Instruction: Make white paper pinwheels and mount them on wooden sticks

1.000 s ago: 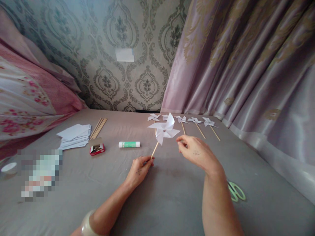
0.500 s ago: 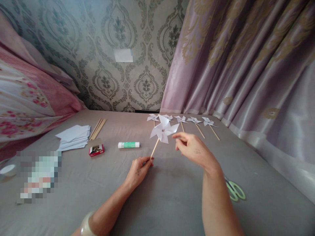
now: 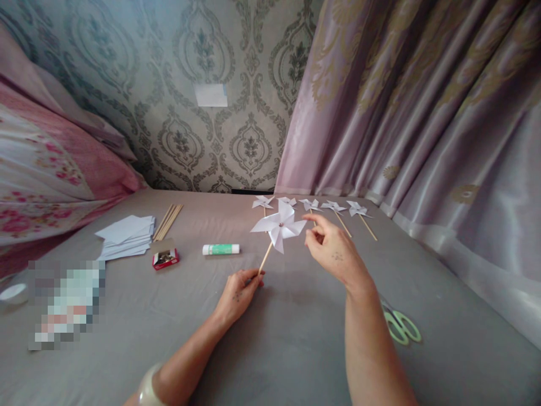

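Note:
My left hand [image 3: 240, 293] is closed around the lower end of a thin wooden stick. At the stick's top is a white paper pinwheel [image 3: 280, 224], held up tilted above the table, with a small pin at its centre. Just right of the pinwheel is my right hand [image 3: 333, 242], holding nothing; its index finger stretches toward the edge of one blade while the other fingers curl in. Whether that fingertip touches the blade I cannot tell. Behind them, several finished-looking white pinwheels [image 3: 333, 207] on sticks lie in a row.
A green-and-white glue stick [image 3: 221, 249] lies left of centre, near a small red box of pins [image 3: 165, 259]. Farther left are stacked white paper [image 3: 127, 237] and wooden sticks [image 3: 168, 221]. Green-handled scissors [image 3: 401, 327] lie beside my right forearm. A curtain [image 3: 380, 113] borders the right side.
The pinwheel's blades have turned on the stick. My right index finger has extended and lifted near the blades, while my left hand keeps its place and grip.

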Available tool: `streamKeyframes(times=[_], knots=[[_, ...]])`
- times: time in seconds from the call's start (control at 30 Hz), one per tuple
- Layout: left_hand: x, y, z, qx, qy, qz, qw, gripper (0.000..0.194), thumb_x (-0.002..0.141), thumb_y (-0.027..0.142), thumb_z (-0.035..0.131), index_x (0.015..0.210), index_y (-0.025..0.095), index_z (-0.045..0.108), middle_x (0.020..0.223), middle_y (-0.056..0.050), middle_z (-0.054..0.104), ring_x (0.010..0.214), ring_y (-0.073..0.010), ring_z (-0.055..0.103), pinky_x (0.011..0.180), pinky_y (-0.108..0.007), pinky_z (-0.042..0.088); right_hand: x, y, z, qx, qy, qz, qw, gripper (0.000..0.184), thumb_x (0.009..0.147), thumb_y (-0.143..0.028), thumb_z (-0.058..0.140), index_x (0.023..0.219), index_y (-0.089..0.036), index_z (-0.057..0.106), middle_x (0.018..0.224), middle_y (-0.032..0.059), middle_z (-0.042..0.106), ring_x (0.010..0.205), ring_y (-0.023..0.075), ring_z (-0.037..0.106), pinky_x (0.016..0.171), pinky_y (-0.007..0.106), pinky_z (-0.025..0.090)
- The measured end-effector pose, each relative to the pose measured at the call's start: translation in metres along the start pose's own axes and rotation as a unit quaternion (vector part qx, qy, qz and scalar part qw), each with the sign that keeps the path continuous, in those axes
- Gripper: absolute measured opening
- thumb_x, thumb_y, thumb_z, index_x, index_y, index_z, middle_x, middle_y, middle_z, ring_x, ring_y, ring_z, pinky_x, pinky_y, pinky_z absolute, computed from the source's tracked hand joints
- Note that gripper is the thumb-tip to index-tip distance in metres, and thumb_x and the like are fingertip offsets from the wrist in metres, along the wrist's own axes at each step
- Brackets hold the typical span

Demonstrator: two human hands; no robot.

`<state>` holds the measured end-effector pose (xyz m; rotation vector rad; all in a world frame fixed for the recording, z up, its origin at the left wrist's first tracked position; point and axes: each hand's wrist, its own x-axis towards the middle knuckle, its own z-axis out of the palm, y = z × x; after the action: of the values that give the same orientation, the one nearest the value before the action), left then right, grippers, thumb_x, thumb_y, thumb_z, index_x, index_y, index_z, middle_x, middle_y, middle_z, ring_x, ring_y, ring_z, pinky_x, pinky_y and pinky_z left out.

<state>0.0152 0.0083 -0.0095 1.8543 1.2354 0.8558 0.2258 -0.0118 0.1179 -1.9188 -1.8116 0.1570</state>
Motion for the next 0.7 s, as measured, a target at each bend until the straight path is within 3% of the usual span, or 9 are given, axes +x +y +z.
streamKeyframes(times=[0.07,0.2,0.23,0.3,0.4,0.47,0.53,0.63,0.7], knots=[[0.0,0.0,0.0,0.003,-0.001,0.002,1.0,0.035,0.084,0.041,0.047,0.085,0.017,0.072,0.075,-0.003,0.07,0.075,-0.0193,0.063,0.071,-0.026,0.045,0.0,0.002,0.002,-0.034,0.009,0.017,0.999,0.052,0.084,-0.02,0.039,0.136,-0.022,0.043,0.089,0.0054,0.071,0.079,0.0176,0.063,0.066,0.025,0.04],[0.001,0.002,-0.001,0.005,0.007,-0.005,1.0,0.037,0.084,0.043,0.047,0.082,0.016,0.073,0.073,-0.003,0.069,0.073,-0.0193,0.062,0.071,-0.026,0.045,-0.006,0.009,0.006,-0.071,-0.191,-0.019,0.979,0.039,0.076,-0.015,0.045,0.108,-0.022,0.066,0.091,0.0055,0.071,0.082,0.0177,0.063,0.067,0.025,0.04],[0.001,0.003,-0.001,0.005,0.007,-0.007,1.0,0.038,0.083,0.043,0.047,0.081,0.016,0.073,0.072,-0.003,0.069,0.073,-0.0194,0.062,0.071,-0.026,0.045,-0.007,0.009,0.005,-0.062,-0.212,-0.028,0.975,0.034,0.076,-0.016,0.045,0.1,-0.022,0.068,0.09,0.0045,0.071,0.08,0.0169,0.063,0.066,0.024,0.04],[0.0,0.003,-0.002,0.005,0.005,-0.009,1.0,0.037,0.083,0.043,0.047,0.081,0.016,0.073,0.072,-0.003,0.069,0.073,-0.0196,0.062,0.071,-0.027,0.046,-0.006,0.006,0.002,-0.035,-0.179,-0.029,0.983,0.031,0.079,-0.019,0.044,0.097,-0.023,0.069,0.086,0.003,0.071,0.076,0.0156,0.063,0.065,0.024,0.04],[0.0,0.004,-0.001,0.006,0.002,-0.005,1.0,0.036,0.083,0.042,0.047,0.08,0.017,0.073,0.073,-0.003,0.07,0.073,-0.0197,0.062,0.072,-0.027,0.046,-0.001,-0.001,-0.001,-0.007,-0.024,-0.011,1.0,0.041,0.085,-0.023,0.04,0.123,-0.025,0.056,0.088,0.0035,0.071,0.076,0.016,0.063,0.067,0.025,0.041],[-0.001,0.004,-0.001,0.004,0.002,-0.003,1.0,0.035,0.083,0.042,0.048,0.08,0.017,0.073,0.073,-0.003,0.07,0.073,-0.0199,0.063,0.073,-0.027,0.046,0.0,-0.002,0.001,-0.033,0.03,0.008,0.999,0.05,0.087,-0.022,0.037,0.137,-0.023,0.042,0.089,0.0054,0.071,0.079,0.0174,0.064,0.069,0.026,0.042],[0.0,0.004,-0.001,0.0,0.008,-0.004,1.0,0.035,0.082,0.042,0.048,0.079,0.017,0.073,0.073,-0.003,0.071,0.073,-0.02,0.063,0.072,-0.027,0.046,-0.002,0.002,0.004,-0.085,-0.023,0.011,0.996,0.049,0.085,-0.02,0.039,0.134,-0.022,0.046,0.094,0.008,0.071,0.086,0.0195,0.064,0.073,0.028,0.042],[0.0,0.004,-0.002,-0.004,0.018,-0.009,1.0,0.035,0.081,0.043,0.049,0.08,0.017,0.073,0.072,-0.003,0.07,0.072,-0.0199,0.062,0.072,-0.027,0.046,-0.007,0.008,0.007,-0.118,-0.18,-0.006,0.977,0.037,0.08,-0.019,0.046,0.112,-0.022,0.064,0.102,0.0085,0.07,0.094,0.0212,0.064,0.076,0.029,0.042],[0.0,0.004,-0.002,-0.005,0.019,-0.011,1.0,0.036,0.081,0.043,0.048,0.08,0.017,0.073,0.071,-0.003,0.07,0.072,-0.0197,0.062,0.072,-0.027,0.046,-0.008,0.007,0.005,-0.1,-0.191,-0.009,0.976,0.031,0.081,-0.022,0.046,0.105,-0.023,0.067,0.1,0.0065,0.071,0.093,0.0203,0.064,0.075,0.028,0.042]])
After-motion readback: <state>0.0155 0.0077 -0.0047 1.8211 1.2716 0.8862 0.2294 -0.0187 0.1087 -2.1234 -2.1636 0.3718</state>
